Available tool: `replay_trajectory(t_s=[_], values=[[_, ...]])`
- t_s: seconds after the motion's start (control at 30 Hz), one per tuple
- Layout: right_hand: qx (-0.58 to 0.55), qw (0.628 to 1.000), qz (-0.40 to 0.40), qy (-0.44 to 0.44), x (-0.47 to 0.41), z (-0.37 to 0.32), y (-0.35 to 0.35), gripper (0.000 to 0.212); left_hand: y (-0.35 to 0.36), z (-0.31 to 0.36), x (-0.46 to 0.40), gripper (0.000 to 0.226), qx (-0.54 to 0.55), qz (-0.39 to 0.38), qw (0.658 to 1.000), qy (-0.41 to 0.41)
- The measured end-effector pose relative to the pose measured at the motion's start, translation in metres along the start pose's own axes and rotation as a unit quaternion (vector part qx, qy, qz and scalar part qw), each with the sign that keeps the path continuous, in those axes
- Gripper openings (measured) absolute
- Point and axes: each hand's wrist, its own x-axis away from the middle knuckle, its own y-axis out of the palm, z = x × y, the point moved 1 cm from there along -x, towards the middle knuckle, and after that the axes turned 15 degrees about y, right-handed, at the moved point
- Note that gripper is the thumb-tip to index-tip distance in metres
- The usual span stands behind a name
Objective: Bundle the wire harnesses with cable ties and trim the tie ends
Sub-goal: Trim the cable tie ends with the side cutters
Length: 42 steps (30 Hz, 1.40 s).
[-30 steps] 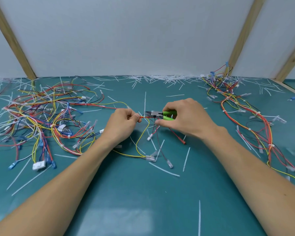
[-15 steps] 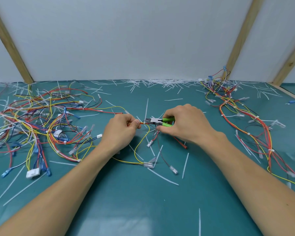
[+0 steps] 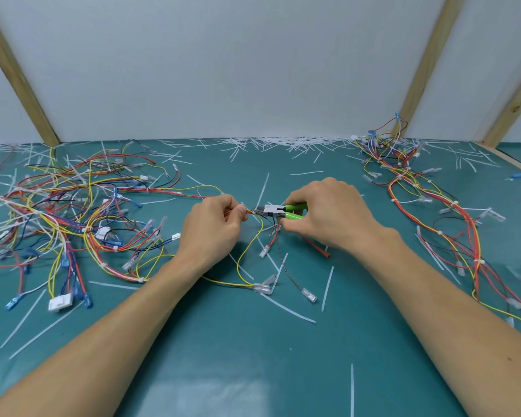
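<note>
At the middle of the teal mat my left hand (image 3: pixel 212 228) pinches a small wire harness (image 3: pixel 254 254) of yellow, red and black leads with clear terminals. My right hand (image 3: pixel 333 219) grips green-handled cutters (image 3: pixel 278 211), whose metal jaws point left and sit at the harness right beside my left thumb. Whether a tie end lies between the jaws is too small to tell. The harness leads hang down onto the mat below both hands.
A big tangle of loose harnesses (image 3: pixel 73 218) covers the left of the mat (image 3: pixel 253 356). Bundled harnesses (image 3: pixel 433 212) run down the right side. Cut white tie ends (image 3: pixel 283 144) litter the back edge and lie scattered around, against a white wall with wooden struts.
Both hands and the cutters stay together at the harness; the view has tilted slightly, shifting everything a little lower in frame. The cutter jaws sit closer to my left thumb.
</note>
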Motion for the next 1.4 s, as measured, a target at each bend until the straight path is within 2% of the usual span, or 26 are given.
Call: replay_trajectory(t_s=[0.33,0.73,0.87,1.13,1.4], values=[[0.001,1.000,0.000,0.001,0.0001,-0.0021,-0.0002,0.026,-0.0008,-0.0004,0.0004,0.029,0.047,0.010,0.999,0.017],[-0.073,0.996,-0.044,0.039,0.0022,0.0003,0.0027,0.028,-0.0019,0.0013,-0.0008,0.030,0.080,0.000,0.997,0.001],[-0.112,0.992,-0.034,0.056,0.0001,0.0029,-0.0004,0.032,-0.0025,0.0013,-0.0012,0.031,0.088,-0.005,0.996,-0.001],[-0.048,0.998,-0.022,0.029,-0.0001,0.0016,0.0012,0.028,-0.0025,0.0003,-0.0016,0.031,0.096,-0.012,0.995,-0.002],[-0.051,0.997,-0.056,0.032,0.0003,0.0025,0.0000,0.022,-0.0009,0.0000,-0.0008,0.031,0.092,-0.015,0.996,0.003]])
